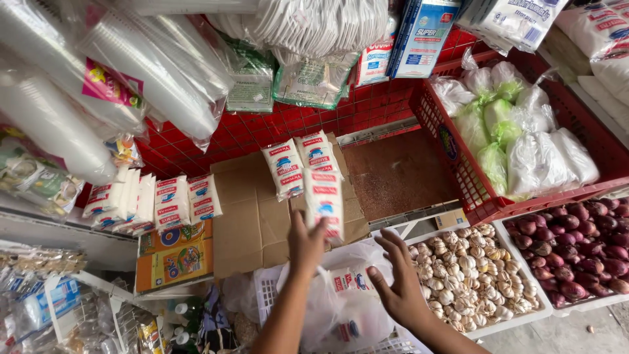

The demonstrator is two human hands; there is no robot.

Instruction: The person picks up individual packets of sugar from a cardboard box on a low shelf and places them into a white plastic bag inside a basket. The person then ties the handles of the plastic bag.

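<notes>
My left hand (305,244) grips the lower end of a white packet with red and blue print (324,203), which rests on flattened brown cardboard (249,223). Two similar packets (298,160) lie just above it on the cardboard. My right hand (398,282) hovers with spread fingers over a clear plastic bag (341,298) that holds more of these packets and sits in a white basket (265,288). Nothing is in the right hand.
A row of similar packets (154,203) stands at the left above yellow-orange boxes (173,255). A red crate (458,157) holds bagged goods. White trays hold garlic (472,275) and shallots (580,246). Bagged foam cups (131,65) hang overhead.
</notes>
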